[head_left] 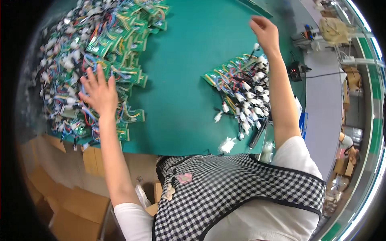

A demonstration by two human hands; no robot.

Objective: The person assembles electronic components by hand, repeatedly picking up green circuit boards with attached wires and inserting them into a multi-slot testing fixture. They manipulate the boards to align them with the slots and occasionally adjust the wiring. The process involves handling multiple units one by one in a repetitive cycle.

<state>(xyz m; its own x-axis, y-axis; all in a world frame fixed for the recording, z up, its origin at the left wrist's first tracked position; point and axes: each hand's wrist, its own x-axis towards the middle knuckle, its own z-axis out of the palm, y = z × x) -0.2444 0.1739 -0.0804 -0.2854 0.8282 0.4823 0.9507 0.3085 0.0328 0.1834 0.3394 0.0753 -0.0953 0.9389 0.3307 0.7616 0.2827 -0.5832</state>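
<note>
Circuit boards (106,42), green with coloured wires, heap upper left, left hand (100,94) splayed over them. Smaller green-board row (231,70), centre right, lined up, probably against tangles. Right hand (265,34) curled upper right, can't tell if empty.

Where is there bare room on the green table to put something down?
The wide middle is bare, between the big board pile and the smaller board bundle; so is the green table left of the right hand. Pile and bundle are crowded, also around the left hand.
</note>
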